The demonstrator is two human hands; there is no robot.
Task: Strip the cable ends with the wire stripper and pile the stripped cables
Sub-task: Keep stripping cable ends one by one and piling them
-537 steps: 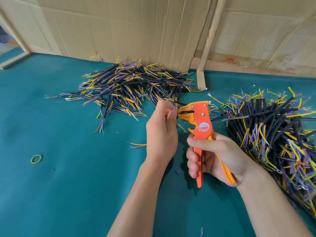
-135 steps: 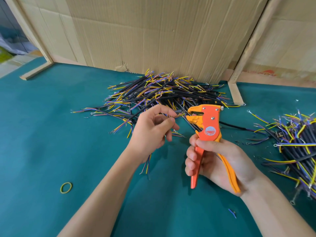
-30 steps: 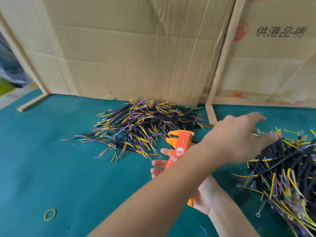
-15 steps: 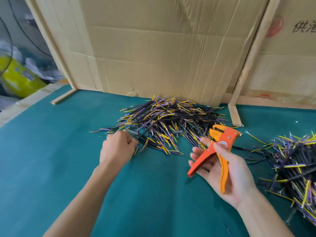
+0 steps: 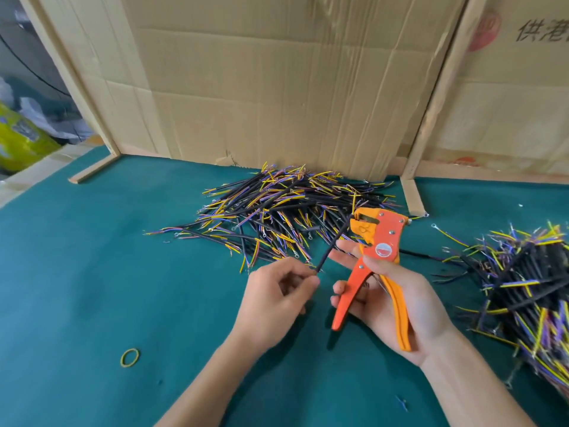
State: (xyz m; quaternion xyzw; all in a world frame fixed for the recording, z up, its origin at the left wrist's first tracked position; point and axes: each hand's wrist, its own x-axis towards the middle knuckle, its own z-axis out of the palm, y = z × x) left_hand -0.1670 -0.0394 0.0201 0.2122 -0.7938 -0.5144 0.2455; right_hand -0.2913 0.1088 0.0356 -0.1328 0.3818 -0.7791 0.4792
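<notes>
The left hand (image 5: 278,295) is pinching the near end of a single black cable (image 5: 334,243) between thumb and fingertips, while the right hand (image 5: 397,298) is gripping the orange wire stripper (image 5: 374,257) with its fingers curled round the two handles, which are standing spread apart. The cable's long axis is running diagonally, up and to the right from the left hand toward the stripper's head, and its far end is lying right at the tool's mouth; whether it is already inside is too fine to tell. The coming move seems to turn on that alignment: the left hand is feeding, and the right hand, nearer the tip, would be squeezing. There is one stripper, one cable in hand, and two heaps too dense to count: one pile of cables (image 5: 289,211) lying on the green counter (image 5: 92,272) just beyond the hands against the cardboard (image 5: 277,87), and a second heap (image 5: 529,288) lying to the right. One yellow rubber band (image 5: 129,357) is lying near the left forearm.
</notes>
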